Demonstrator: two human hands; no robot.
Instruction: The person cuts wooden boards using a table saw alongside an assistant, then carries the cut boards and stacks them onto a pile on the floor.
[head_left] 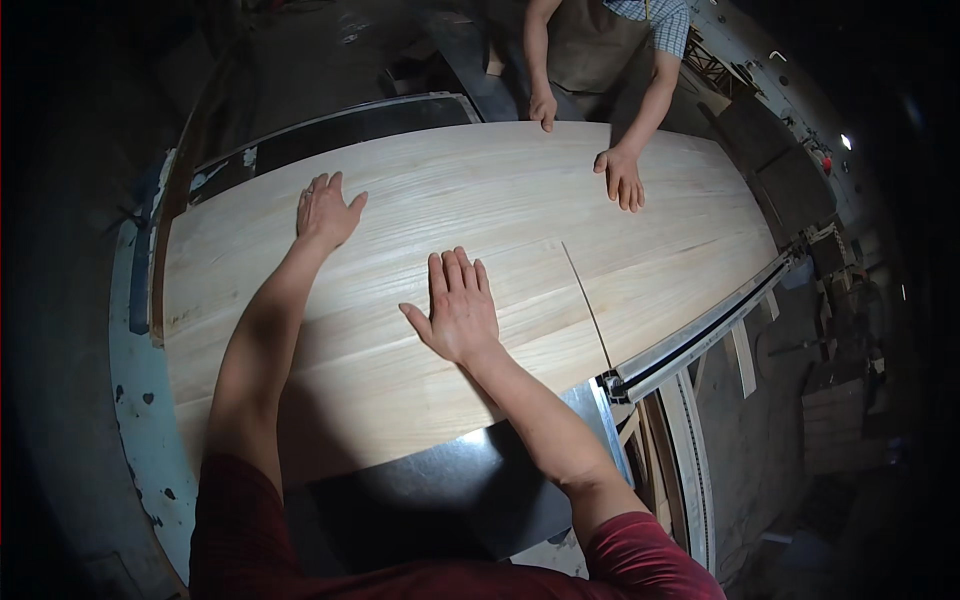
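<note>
A large pale wooden panel (430, 205) lies flat before me, with a dark straight cut (585, 300) running in from its near edge. My left hand (325, 212) rests palm down on the panel's left part, fingers spread, a ring on one finger. Nearer the middle, my right hand (460, 310) presses flat on the wood, left of the cut, thumb out to the side. Neither hand holds anything. Across the panel, a co-worker's one hand (622, 180) lies flat on the wood. The co-worker's other hand (543, 108) is at the far edge.
Under the panel's near side shows a dark metal machine table (430, 500). A metal rail (700, 325) runs along the right edge. On the left stands a pale blue, chipped machine frame (140, 400) beside an upright brown board (165, 270). Wood strips (742, 358) stick out below the rail.
</note>
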